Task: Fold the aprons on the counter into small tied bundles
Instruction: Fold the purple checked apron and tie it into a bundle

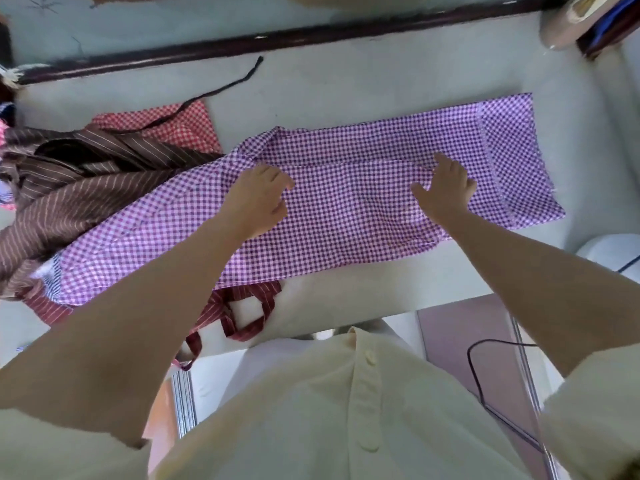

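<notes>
So the purple apron (346,216) is laid out long across the counter (346,81), folded into a strip, and both hands are on top of it. Right hand (445,190) is flat, fingers (446,166) spread and relaxed, tips right at a fold line in the cloth. Left hand (258,199) has its fingers (277,178) bent over the cloth, but I honestly can't tell if they're pinching it or just resting there. Just left of the left fingers a brown apron (86,188) is heaped up, touching the purple one. Beyond it lies a red check apron (187,126) with a black strap (221,90) across it, and a red striped apron (242,306) pokes out under the near edge, below the left wrist.
</notes>
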`<control>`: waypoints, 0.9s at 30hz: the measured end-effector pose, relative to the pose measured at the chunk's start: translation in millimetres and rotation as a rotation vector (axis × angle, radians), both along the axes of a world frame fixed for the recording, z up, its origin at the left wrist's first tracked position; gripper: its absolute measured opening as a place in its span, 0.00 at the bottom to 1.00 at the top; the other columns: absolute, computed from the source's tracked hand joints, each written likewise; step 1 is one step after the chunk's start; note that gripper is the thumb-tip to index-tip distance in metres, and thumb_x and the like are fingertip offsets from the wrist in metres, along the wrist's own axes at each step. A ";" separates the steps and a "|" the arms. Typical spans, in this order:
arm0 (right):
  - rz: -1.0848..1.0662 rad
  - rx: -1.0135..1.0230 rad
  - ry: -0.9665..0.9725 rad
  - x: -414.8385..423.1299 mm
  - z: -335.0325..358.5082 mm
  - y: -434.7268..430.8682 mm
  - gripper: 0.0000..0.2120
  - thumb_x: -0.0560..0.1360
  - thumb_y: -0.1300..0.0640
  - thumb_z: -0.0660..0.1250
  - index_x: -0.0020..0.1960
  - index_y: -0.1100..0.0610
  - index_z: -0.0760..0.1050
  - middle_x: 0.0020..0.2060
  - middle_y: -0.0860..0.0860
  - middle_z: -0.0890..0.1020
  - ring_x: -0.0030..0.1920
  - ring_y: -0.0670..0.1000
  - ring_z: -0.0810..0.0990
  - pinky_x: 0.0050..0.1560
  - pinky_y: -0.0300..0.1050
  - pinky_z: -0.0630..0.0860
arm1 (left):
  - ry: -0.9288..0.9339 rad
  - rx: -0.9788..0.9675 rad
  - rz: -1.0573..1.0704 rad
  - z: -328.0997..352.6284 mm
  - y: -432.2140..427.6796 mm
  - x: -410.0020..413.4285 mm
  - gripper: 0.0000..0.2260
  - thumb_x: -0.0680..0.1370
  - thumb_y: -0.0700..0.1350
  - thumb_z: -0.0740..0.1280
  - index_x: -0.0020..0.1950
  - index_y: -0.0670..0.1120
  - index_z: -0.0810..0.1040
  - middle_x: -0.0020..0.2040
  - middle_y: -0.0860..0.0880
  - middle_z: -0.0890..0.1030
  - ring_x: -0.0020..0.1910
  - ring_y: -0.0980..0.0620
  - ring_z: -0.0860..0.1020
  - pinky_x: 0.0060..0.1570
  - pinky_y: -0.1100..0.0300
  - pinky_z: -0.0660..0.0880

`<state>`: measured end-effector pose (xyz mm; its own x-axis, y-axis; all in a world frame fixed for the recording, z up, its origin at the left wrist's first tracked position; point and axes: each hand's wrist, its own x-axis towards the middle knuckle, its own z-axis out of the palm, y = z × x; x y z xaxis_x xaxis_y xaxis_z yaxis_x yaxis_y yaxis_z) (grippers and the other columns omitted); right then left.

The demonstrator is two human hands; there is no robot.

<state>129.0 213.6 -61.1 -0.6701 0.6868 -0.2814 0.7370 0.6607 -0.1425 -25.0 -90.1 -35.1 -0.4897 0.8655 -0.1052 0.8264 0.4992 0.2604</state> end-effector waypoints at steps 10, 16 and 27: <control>-0.314 -0.550 -0.103 11.6 -15.0 49.3 0.43 0.74 0.40 0.68 0.77 0.61 0.54 0.74 0.59 0.65 0.73 0.62 0.65 0.72 0.57 0.63 | -0.048 -0.526 0.254 -28.9 69.7 -28.7 0.24 0.79 0.49 0.64 0.73 0.45 0.64 0.70 0.40 0.69 0.69 0.39 0.66 0.69 0.45 0.60; -0.238 -0.724 -0.022 -2.6 -3.4 66.8 0.23 0.75 0.52 0.70 0.67 0.60 0.73 0.65 0.58 0.75 0.65 0.61 0.73 0.69 0.58 0.68 | -0.077 -0.715 0.280 -28.3 76.3 -43.8 0.23 0.77 0.58 0.65 0.66 0.46 0.74 0.67 0.41 0.73 0.71 0.38 0.62 0.71 0.43 0.56; -0.168 -0.425 0.047 -27.2 1.3 93.2 0.17 0.73 0.47 0.72 0.50 0.59 0.75 0.45 0.54 0.78 0.49 0.56 0.77 0.46 0.45 0.68 | 0.116 -0.437 0.387 -30.4 63.4 -74.1 0.11 0.74 0.48 0.69 0.55 0.46 0.80 0.49 0.43 0.82 0.57 0.40 0.73 0.63 0.47 0.59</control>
